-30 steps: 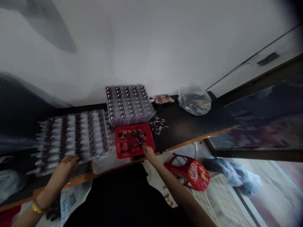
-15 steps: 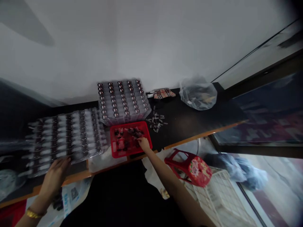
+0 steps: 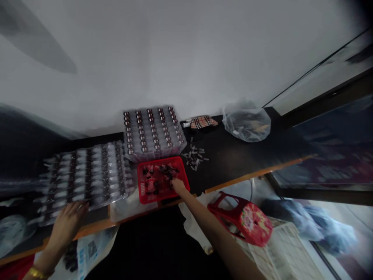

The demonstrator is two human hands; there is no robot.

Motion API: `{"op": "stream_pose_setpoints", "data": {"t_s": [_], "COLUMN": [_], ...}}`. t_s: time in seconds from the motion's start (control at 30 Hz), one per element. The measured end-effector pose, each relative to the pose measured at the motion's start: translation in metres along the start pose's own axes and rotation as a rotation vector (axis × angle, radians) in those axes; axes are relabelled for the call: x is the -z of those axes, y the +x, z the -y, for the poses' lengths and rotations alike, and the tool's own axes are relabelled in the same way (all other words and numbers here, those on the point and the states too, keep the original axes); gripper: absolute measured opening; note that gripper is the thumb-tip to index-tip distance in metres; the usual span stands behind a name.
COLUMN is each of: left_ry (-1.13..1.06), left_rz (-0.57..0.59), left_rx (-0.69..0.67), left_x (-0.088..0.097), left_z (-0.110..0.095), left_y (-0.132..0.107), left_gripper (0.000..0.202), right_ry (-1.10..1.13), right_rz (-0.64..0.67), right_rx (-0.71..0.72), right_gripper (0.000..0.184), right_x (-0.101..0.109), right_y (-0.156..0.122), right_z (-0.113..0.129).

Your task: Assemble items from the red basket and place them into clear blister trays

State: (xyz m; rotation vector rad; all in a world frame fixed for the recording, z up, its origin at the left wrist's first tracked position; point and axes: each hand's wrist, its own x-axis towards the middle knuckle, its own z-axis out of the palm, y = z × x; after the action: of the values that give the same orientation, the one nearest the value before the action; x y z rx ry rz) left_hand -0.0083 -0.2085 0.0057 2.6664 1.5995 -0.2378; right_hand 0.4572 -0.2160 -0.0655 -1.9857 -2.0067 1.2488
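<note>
**Right hand** [image 3: 179, 186] reaching into a shallow red plastic tray [image 3: 140, 182] of dark loose pieces [image 3: 166, 173], grip curled, any hold unclear in this view. Left hand [image 3: 67, 229], grip open, lies just beside a stack of filled clear blister trays [image 3: 87, 175]. Beyond the red tray: a second clear stack [image 3: 153, 132]. To its right, small loose vials [image 3: 194, 157] lie on the black counter [image 3: 233, 163].

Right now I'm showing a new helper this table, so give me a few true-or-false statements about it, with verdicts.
The right hand reaches into the red tray. True.
A gold bangle circles the left wrist. True.
The left hand is clenched in a fist. False: it is open, at the edge of the clear plastic packs.
The red stool stands upright on the black table. False: it lies tilted below the table's edge.
</note>
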Motion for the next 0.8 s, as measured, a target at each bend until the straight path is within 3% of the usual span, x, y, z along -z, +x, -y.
{"op": "stream_pose_setpoints", "data": {"t_s": [0.1, 0.2, 0.3, 0.37, 0.43, 0.53, 0.6, 0.63, 0.7, 0.8], "left_ry": [0.025, 0.019, 0.005, -0.042, -0.144, -0.25, -0.221, -0.204, -0.162, -0.084], "left_rz": [-0.057, -0.188, -0.314, -0.35, -0.417, -0.337, -0.18, -0.159, -0.134, -0.091], "left_rx": [-0.017, -0.028, -0.075, -0.163, -0.188, -0.275, -0.308, -0.313, -0.311, -0.283], "left_x": [0.006, 0.02, 0.05, 0.074, 0.098, 0.125, 0.137, 0.14, 0.144, 0.139], "left_z": [0.003, 0.011, 0.002, -0.025, -0.069, -0.151, -0.199, -0.218, -0.246, -0.263], "left_y": [-0.004, -0.001, 0.036, 0.086, 0.152, 0.26, 0.327, 0.356, 0.405, 0.454], "left_gripper": [0.041, 0.042, 0.04, 0.032, 0.029, 0.028, 0.027, 0.026, 0.025, 0.026], "right_ry": [0.035, 0.075, 0.135, 0.195, 0.268, 0.369, 0.414, 0.449, 0.559, 0.751], "right_rz": [-0.027, -0.044, -0.073, -0.093, -0.089, -0.02, 0.048, 0.086, 0.14, 0.167], "right_rx": [0.003, -0.01, -0.017, -0.01, 0.018, 0.09, 0.125, 0.134, 0.135, 0.108], "right_gripper": [0.029, 0.026, 0.012, 0.01, 0.018, 0.024, 0.024, 0.022, 0.016, 0.024], "right_x": [0.004, 0.005, 0.004, 0.002, -0.001, -0.006, -0.008, -0.008, -0.005, 0.005], "right_y": [0.002, 0.006, 0.005, -0.001, -0.012, -0.035, -0.052, -0.06, -0.072, -0.082], "right_z": [-0.004, -0.018, -0.031, -0.035, -0.034, -0.03, -0.03, -0.032, -0.039, -0.053]}}
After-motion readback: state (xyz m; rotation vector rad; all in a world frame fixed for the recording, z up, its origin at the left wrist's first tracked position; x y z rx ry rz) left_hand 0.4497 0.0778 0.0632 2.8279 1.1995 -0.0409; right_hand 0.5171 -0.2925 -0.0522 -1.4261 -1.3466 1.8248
